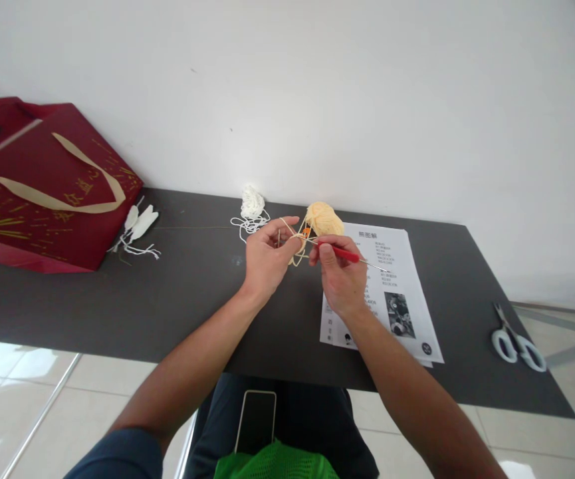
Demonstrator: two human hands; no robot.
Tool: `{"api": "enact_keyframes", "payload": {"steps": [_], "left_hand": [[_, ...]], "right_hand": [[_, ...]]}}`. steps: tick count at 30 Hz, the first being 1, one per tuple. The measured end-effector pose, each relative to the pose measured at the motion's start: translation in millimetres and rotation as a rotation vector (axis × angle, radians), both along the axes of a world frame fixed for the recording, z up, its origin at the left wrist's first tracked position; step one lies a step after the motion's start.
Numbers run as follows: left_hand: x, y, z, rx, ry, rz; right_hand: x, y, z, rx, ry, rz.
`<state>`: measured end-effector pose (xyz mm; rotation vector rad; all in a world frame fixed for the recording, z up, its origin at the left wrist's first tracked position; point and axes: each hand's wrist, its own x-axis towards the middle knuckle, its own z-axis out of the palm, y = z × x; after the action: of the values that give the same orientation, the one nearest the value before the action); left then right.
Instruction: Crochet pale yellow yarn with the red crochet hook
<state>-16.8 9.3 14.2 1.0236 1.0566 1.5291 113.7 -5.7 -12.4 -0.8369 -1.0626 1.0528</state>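
Note:
My right hand [341, 276] is closed round the red handle of a crochet hook [345, 253], whose metal shaft points left toward the other hand. Pale yellow yarn [297, 258] hangs in loops between the two hands. My left hand [268, 256] pinches this yarn between thumb and fingers, with a strand over the raised index finger. Just behind the hands sits a ball of pale yellow yarn [324, 218]. A small orange piece [307, 232] shows by the fingertips; its kind is unclear. The hook's tip is too small to make out.
Printed sheets [401, 266] lie under and beside my right hand. Scissors [516, 342] rest near the right edge. White yarn [252, 203] stands by the wall. White crocheted pieces [140, 223] lie beside a red gift bag [58, 193]. A phone [256, 420] is on my lap.

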Motion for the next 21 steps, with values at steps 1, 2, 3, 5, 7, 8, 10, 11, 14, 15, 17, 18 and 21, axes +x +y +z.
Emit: {"api": "enact_keyframes", "payload": {"steps": [1,2,3,5,7,8,10,11,14,15,17,18,21], "left_hand": [[0.1,-0.2,0.4,-0.002,-0.004,-0.004],[0.0,-0.2,0.5,-0.006,-0.004,-0.008],[-0.3,0.0,0.4,-0.010,-0.002,-0.012],[-1.4,0.7,-0.4,-0.015,0.012,-0.015],[-2.9,1.6,-1.4,-0.012,0.032,-0.015],[-3.7,2.1,-1.8,-0.010,0.040,-0.014],[-4.8,3.0,-2.6,-0.010,0.051,-0.013],[-5.1,3.4,-3.0,-0.012,0.054,-0.010],[-5.1,3.9,-3.9,-0.009,0.074,0.005],[-5.0,3.9,-4.2,-0.004,0.086,0.011],[-4.8,3.6,-4.5,0.004,0.116,0.023],[-4.7,3.4,-4.4,0.006,0.126,0.026],[-4.6,2.4,-3.4,0.012,0.106,0.033]], "right_hand": [[0.2,-0.4,0.5,0.001,-0.007,-0.001],[0.5,-0.6,1.0,0.001,-0.011,-0.003],[0.9,-0.7,1.3,0.002,-0.009,-0.005],[1.9,-0.1,2.1,0.008,0.008,-0.007],[3.3,1.0,3.1,0.020,0.028,-0.003],[4.1,1.7,3.8,0.027,0.038,0.001],[5.9,3.0,5.2,0.034,0.053,0.005],[6.7,3.6,5.8,0.035,0.058,0.003],[8.0,5.0,6.6,0.033,0.059,-0.005],[8.1,5.4,6.6,0.030,0.054,-0.009],[7.7,5.7,6.7,0.025,0.038,-0.021],[7.4,5.5,7.0,0.021,0.028,-0.029],[6.4,3.2,9.2,0.034,-0.003,-0.049]]}}
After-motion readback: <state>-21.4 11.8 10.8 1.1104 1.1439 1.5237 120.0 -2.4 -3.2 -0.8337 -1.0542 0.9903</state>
